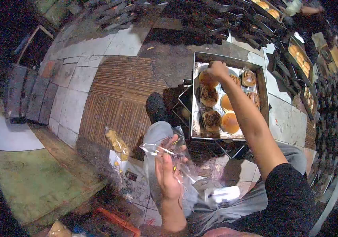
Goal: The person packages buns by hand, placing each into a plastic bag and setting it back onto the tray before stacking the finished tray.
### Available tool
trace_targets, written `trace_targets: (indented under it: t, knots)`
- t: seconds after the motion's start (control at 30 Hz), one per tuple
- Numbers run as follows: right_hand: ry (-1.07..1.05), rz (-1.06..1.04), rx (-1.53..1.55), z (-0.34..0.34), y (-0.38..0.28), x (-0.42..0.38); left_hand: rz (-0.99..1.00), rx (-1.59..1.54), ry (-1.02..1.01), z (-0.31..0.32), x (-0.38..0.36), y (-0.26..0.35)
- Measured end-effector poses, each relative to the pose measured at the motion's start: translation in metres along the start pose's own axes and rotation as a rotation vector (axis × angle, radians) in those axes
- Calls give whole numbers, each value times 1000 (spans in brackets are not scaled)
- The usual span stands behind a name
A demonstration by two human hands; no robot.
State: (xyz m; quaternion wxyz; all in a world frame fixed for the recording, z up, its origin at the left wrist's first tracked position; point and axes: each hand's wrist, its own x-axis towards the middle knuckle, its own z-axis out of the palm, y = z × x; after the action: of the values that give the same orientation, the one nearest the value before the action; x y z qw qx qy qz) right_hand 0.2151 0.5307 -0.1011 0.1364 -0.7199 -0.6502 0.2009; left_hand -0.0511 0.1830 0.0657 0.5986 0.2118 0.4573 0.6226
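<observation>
My left hand [169,172] is raised above my lap, its fingers in and around a clear plastic bag [151,149] with small printed marks. My right hand [218,71] reaches across a square metal tray [194,94], its fingers curled down at the edge of a round bun [207,80] in the far left corner. The fingertips are partly hidden. Several buns lie in the tray: some plain golden, like the near bun [230,123], others with a dark topping, like the one at the near left [211,120].
A dark stand [220,148] holds up the tray. A bag of yellowish food [117,144] lies on the floor at left, near a green board [38,181]. Long trays of buns [299,59] stand at far right. A white packet [222,194] is by my legs.
</observation>
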Motion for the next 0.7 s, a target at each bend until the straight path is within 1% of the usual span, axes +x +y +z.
trace_targets:
  t: [0.03, 0.07, 0.1, 0.17, 0.23, 0.3, 0.37, 0.43, 0.47, 0.5, 0.57, 0.6, 0.63, 0.67, 0.7]
  knots:
    - [-6, -146, 28, 0, 9, -6, 0, 40, -40, 1, -1, 1]
    - [-32, -207, 201, -2, 20, -18, -1, 47, -38, 4, -2, 3]
    - [33, 109, 453, 0, 32, -29, 13, 45, -50, 4, -3, 2]
    - [181, 398, 1545, -22, 53, -52, -33, 105, -61, 3, -6, -3]
    - [151, 342, 1874, -86, 37, -120, -27, 83, -74, 6, -10, -13]
    - [110, 88, 2057, -105, 51, -174, -52, 191, -124, 8, -17, -22]
    - [-3, 29, 2020, -133, 26, -259, -78, 135, -177, 8, -22, -38]
    - [-31, 113, 2104, -144, -1, -335, -136, -18, -188, 19, -31, -42]
    - [-123, 125, 2108, -136, -1, -364, -157, -90, -206, 14, -23, -57]
    - [-225, 136, 2111, -127, -1, -387, -152, -133, -174, 23, -30, -51]
    - [-386, 141, 2108, -139, -20, -439, -162, -273, -90, 22, -27, -53]
    - [-419, 172, 2107, -129, -12, -461, -160, -315, -58, 22, -29, -51]
    - [-525, 135, 2149, -127, -19, -479, -154, -360, -32, 22, -29, -48]
    - [-594, 80, 2090, -128, -26, -489, -160, -411, -68, 16, -26, -50]
    - [-654, 23, 2030, -133, -42, -497, -191, -449, -44, 18, -31, -44]
